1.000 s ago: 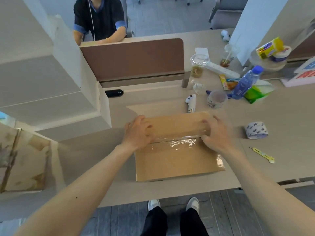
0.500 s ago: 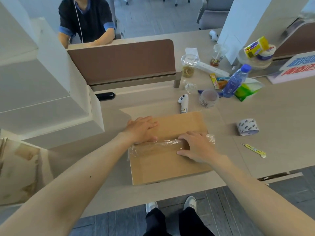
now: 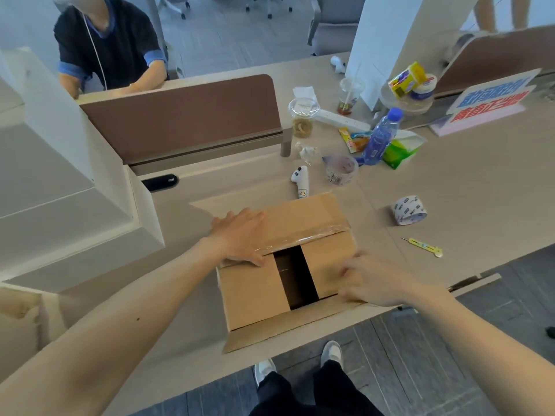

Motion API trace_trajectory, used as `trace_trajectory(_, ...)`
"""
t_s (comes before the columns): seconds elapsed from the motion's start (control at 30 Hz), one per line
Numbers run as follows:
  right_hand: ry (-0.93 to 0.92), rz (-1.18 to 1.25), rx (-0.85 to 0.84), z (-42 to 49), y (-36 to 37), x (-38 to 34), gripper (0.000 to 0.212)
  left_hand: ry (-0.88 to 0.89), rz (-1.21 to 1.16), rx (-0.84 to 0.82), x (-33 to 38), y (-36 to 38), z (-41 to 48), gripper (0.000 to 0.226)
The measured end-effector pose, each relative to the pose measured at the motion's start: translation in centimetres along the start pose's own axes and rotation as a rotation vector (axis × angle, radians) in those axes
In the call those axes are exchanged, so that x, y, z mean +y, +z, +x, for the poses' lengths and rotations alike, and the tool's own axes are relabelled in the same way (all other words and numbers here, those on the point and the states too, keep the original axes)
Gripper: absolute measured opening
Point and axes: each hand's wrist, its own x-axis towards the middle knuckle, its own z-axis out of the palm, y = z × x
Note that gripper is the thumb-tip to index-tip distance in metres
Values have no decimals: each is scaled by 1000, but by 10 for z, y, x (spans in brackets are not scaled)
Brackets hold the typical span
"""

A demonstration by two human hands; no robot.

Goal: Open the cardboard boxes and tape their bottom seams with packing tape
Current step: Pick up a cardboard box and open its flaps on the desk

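A brown cardboard box [image 3: 252,289] lies on the desk in front of me. Its near flap [image 3: 285,331] is folded out toward me, showing two inner flaps with a dark gap between them. A strip of clear tape [image 3: 315,234] clings to the edge of the far flap. My left hand [image 3: 240,235] presses flat on that far flap at the box's left side. My right hand [image 3: 372,280] is at the box's near right corner, its fingers curled around the right end of the near flap. A printed roll of packing tape [image 3: 410,210] lies to the right of the box.
A yellow cutter [image 3: 426,246] lies near the desk's front edge. Behind the box are a white controller [image 3: 300,181], a clear tape roll [image 3: 341,169], a blue bottle [image 3: 380,136] and cups. Large white boxes [image 3: 60,205] stand left. A person [image 3: 108,43] sits beyond the brown divider [image 3: 186,115].
The taped seam has come apart and the near flap has swung out toward me. My right hand moved from the seam to the near right corner. My left hand stayed on the far flap.
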Motion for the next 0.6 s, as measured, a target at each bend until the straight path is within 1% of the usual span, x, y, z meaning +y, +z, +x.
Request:
trace_trajectory(0.07, 55, 12, 6, 2, 11, 3, 66, 39, -47, -5, -5, -7, 4, 117)
trace_trajectory(0.13, 88, 9, 32, 9, 25, 7, 81, 53, -116, -43, -13, -17, 8, 108)
trace_trajectory(0.2, 116, -11, 72, 20, 44, 14, 89, 65, -240, -95, -23, -29, 10, 92)
trace_trajectory(0.27, 142, -1, 130, 29, 60, 16, 92, 89, -438, -109, -31, -44, 11, 67)
trace_trajectory(0.3, 153, 6, 160, 32, 64, 15, 93, 95, -517, -80, -35, -52, 11, 55)
trace_trajectory(0.37, 174, 12, 199, 37, 70, 13, 96, 87, -581, 41, -43, -70, 12, 40)
trace_trajectory(0.4, 182, 16, 212, 39, 70, 12, 98, 84, -588, 112, -47, -78, 12, 37)
trace_trajectory(0.47, 192, 11, 233, 44, 71, 10, 103, 71, -582, 246, -58, -90, 18, 37)
trace_trajectory(0.53, 195, 4, 230, 48, 71, 7, 108, -1, -483, 389, -67, -94, 26, 35)
trace_trajectory(0.6, 200, 2, 224, 51, 71, 4, 111, -108, -295, 513, -70, -87, 34, 31)
